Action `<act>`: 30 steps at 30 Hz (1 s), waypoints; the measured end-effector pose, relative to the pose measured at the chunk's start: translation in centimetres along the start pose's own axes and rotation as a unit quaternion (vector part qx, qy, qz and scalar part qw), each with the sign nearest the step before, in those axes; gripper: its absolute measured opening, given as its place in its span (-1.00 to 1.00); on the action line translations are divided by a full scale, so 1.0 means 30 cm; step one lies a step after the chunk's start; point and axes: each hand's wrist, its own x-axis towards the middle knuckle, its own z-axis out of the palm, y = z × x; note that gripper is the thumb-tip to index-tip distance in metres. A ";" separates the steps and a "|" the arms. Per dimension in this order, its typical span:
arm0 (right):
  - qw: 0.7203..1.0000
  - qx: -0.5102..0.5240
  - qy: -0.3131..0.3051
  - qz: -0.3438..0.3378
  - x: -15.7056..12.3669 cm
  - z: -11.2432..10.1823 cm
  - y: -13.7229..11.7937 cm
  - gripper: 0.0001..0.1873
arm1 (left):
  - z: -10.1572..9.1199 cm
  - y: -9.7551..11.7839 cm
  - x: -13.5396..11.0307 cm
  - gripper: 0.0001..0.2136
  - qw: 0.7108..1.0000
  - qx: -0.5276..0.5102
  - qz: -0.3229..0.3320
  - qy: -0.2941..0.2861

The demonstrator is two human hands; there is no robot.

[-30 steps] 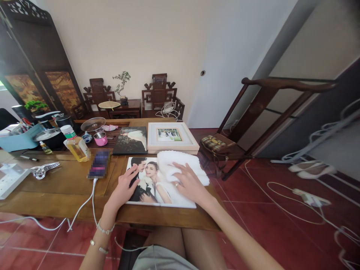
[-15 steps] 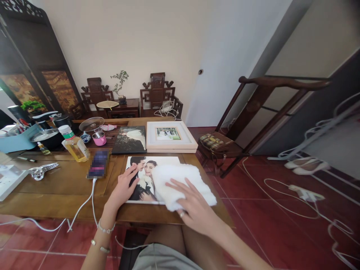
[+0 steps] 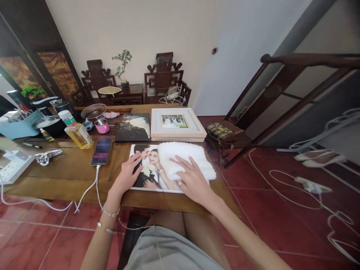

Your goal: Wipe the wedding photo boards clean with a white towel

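Note:
A wedding photo panel (image 3: 150, 176) lies flat near the front edge of the wooden table (image 3: 81, 189). My left hand (image 3: 130, 174) rests with fingers spread on its left side. On the panel's right part lies a fluffy white cloth (image 3: 194, 157), which hides that half of the picture and hangs past its right edge. My right hand (image 3: 191, 176) presses flat on this cloth, fingers apart, a ring on one finger. Behind the panel are a dark photo panel (image 3: 132, 127) and a stack of light frames (image 3: 178, 122), the top one holding a small photo.
To the left lie a phone (image 3: 101, 150) with a white cable (image 3: 97, 178), a bottle of yellow liquid (image 3: 77, 133), a pink cup (image 3: 101, 126), a metal clamp-like tool (image 3: 46, 156) and a power strip (image 3: 15, 168). A wooden chair (image 3: 247, 112) holding a bag (image 3: 222, 132) stands at the right.
My right hand and the white cloth have moved up the panel, away from me, uncovering more of its lower edge. My left hand stays on the panel's left side. The camera view has shifted.

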 end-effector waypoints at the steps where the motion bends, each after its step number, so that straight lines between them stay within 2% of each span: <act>1: 1.000 0.001 0.000 -0.008 -0.031 -0.009 -0.028 -0.77 | 0.001 -0.001 0.000 -0.61 1.000 -0.001 -0.001 -0.001; 5: 0.999 0.019 -0.026 -0.040 -0.145 -0.057 -0.134 -0.76 | -0.001 0.004 0.001 -0.61 1.000 0.001 -0.006 -0.004; 8: 0.998 0.043 -0.047 -0.030 -0.169 -0.084 -0.157 -0.74 | -0.006 0.012 0.001 -0.60 1.000 0.005 -0.006 -0.006; 11: 0.997 0.056 -0.047 0.000 -0.114 -0.080 -0.104 -0.73 | -0.009 0.015 0.001 -0.60 1.000 0.008 -0.003 -0.009; 16: 0.997 0.016 -0.019 0.075 0.062 -0.024 0.035 -0.73 | -0.012 0.010 0.000 -0.60 1.000 0.011 -0.002 -0.009; 20: 0.994 -0.009 -0.018 0.110 0.118 -0.002 0.047 -0.70 | -0.010 0.007 0.000 -0.60 1.000 0.009 0.000 -0.008; 23: 0.996 -0.007 -0.024 0.080 0.062 -0.012 -0.011 -0.71 | -0.007 0.008 -0.001 -0.61 1.000 0.007 -0.001 -0.006; 27: 0.999 0.010 -0.033 0.021 -0.086 -0.053 -0.122 -0.73 | -0.002 0.009 -0.003 -0.62 1.000 0.007 -0.002 -0.001; 30: 0.998 0.034 -0.052 -0.011 -0.169 -0.086 -0.174 -0.73 | -0.002 0.009 -0.003 -0.62 1.000 0.005 -0.004 0.000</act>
